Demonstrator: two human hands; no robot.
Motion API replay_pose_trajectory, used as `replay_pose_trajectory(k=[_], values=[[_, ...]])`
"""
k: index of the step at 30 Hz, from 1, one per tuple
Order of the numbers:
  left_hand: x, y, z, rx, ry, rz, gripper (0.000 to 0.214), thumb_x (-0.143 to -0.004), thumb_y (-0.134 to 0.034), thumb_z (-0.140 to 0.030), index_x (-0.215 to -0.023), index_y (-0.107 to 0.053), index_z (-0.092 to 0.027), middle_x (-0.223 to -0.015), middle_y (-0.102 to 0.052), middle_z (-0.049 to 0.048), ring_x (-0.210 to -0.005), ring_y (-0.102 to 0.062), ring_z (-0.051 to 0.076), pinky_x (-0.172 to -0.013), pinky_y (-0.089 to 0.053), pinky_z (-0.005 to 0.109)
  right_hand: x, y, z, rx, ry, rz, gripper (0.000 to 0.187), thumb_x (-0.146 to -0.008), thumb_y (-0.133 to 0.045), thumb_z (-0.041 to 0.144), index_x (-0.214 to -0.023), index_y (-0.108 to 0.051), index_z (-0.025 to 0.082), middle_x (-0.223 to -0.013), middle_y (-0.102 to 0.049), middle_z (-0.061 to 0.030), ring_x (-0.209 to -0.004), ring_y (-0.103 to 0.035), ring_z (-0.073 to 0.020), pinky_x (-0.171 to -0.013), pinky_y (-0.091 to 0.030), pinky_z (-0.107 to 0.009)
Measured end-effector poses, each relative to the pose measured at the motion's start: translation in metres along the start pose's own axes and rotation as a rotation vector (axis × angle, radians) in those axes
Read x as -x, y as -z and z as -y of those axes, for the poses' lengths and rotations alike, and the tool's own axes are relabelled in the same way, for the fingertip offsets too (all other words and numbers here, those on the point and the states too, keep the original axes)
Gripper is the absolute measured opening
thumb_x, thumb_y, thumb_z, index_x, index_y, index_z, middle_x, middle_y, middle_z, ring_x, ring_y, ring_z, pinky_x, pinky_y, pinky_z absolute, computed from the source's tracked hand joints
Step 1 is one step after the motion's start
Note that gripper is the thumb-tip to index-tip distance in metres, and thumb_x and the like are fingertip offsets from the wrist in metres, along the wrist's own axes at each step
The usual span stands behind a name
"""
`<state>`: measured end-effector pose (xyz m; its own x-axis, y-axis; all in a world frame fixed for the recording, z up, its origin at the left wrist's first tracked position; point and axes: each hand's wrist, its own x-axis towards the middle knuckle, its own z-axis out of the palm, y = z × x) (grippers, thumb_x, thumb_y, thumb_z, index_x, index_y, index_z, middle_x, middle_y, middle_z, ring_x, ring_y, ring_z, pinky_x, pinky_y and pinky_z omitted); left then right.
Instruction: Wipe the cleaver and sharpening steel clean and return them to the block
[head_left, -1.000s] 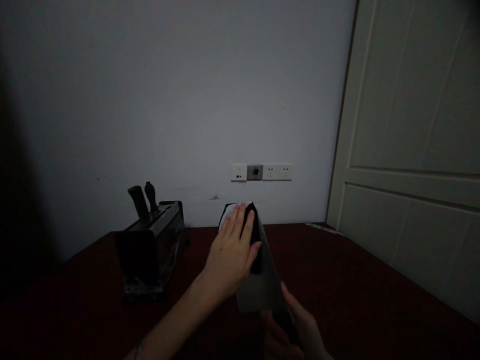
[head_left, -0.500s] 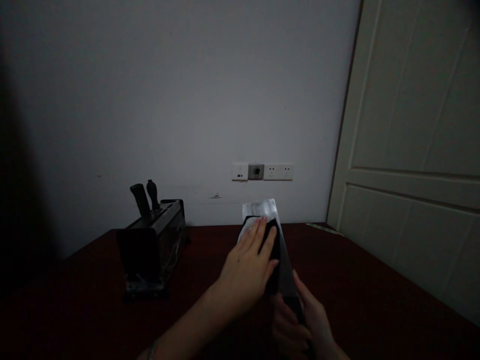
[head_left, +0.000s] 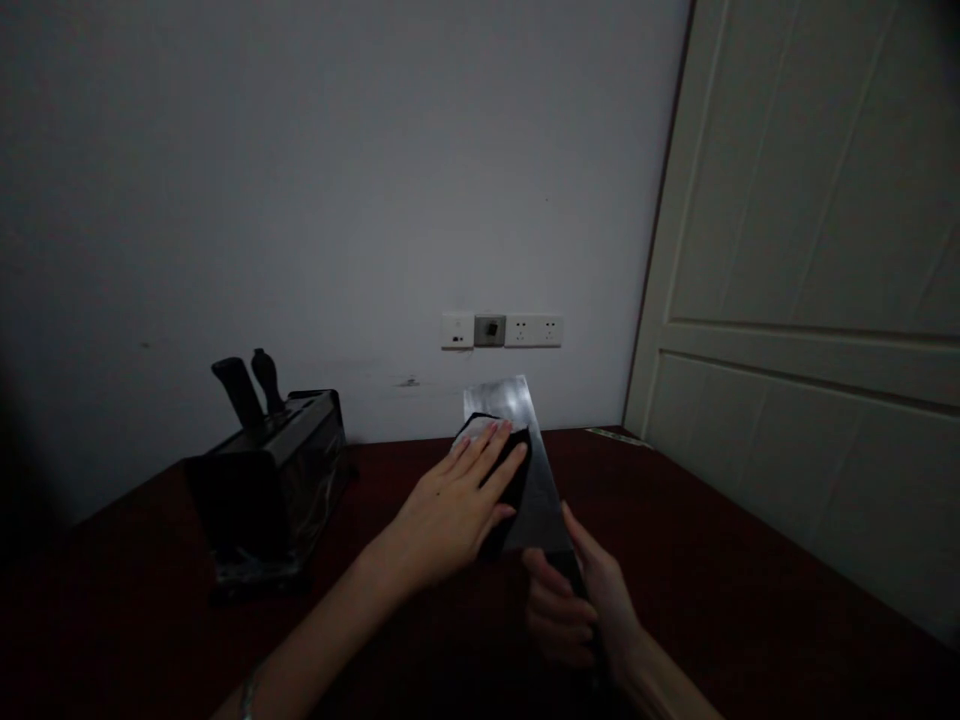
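My right hand is wrapped round the dark handle of a wide-bladed cleaver, whose blade points away from me above the table. On the blade's left face lies my left hand, fingers stretched flat, pressing a dark cloth against the steel. The far end of the blade shows bare and shiny beyond the cloth.
A dark knife block with two black handles sticking up stands at the left on the dark red table. A white wall with a socket strip is behind. A pale door fills the right side.
My left hand with the cloth has slid back along the blade towards the handle, so more bare steel shows at the far end. The view has shifted a little to the right.
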<state>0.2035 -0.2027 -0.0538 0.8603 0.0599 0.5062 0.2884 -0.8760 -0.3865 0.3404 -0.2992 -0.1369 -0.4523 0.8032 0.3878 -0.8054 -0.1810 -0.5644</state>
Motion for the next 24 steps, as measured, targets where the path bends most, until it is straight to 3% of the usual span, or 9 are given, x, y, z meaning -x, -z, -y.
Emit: replay_pose_trajectory(k=[5,12,20,24], values=[[0.002,-0.009,0.015,-0.012,0.025,-0.002,0.054,-0.092,-0.033,-0.031,-0.140,-0.014,-0.015,-0.147,-0.010,0.0120,-0.135,-0.006,0.023,-0.107,-0.023,0.041,-0.002,0.003,-0.001,0.002,-0.025,-0.007,0.064,-0.083,-0.014,0.065,-0.055,-0.045,0.016,-0.034,-0.027,0.0066,-0.029,-0.024,-0.0051,-0.027,-0.030,-0.014],[0.002,-0.012,0.000,0.034,-0.113,0.026,0.056,-0.090,-0.039,-0.033,-0.140,-0.019,-0.019,-0.148,-0.012,0.0069,-0.135,-0.008,0.020,-0.108,-0.023,0.036,0.003,0.004,0.013,-0.051,-0.005,-0.017,0.070,-0.080,0.000,0.068,-0.053,-0.040,0.017,-0.034,-0.025,0.0067,-0.029,-0.021,-0.0050,-0.026,-0.028,-0.013],[0.003,-0.015,0.019,-0.043,0.019,-0.004,0.054,-0.092,-0.034,-0.033,-0.140,-0.018,-0.013,-0.147,-0.013,0.0124,-0.134,-0.011,0.024,-0.107,-0.024,0.039,-0.001,0.007,-0.002,-0.048,-0.116,0.006,0.072,-0.080,0.002,0.068,-0.054,-0.042,0.017,-0.035,-0.026,0.0061,-0.030,-0.024,-0.0061,-0.027,-0.029,-0.014],[0.003,-0.018,0.012,-0.028,-0.008,-0.009,0.055,-0.091,-0.034,-0.035,-0.140,-0.019,-0.014,-0.147,-0.012,0.0124,-0.134,-0.010,0.024,-0.107,-0.024,0.040,0.000,0.008,0.002,-0.055,-0.106,-0.007,0.072,-0.079,0.002,0.068,-0.055,-0.043,0.017,-0.034,-0.026,0.0062,-0.030,-0.023,-0.0059,-0.027,-0.027,-0.013]])
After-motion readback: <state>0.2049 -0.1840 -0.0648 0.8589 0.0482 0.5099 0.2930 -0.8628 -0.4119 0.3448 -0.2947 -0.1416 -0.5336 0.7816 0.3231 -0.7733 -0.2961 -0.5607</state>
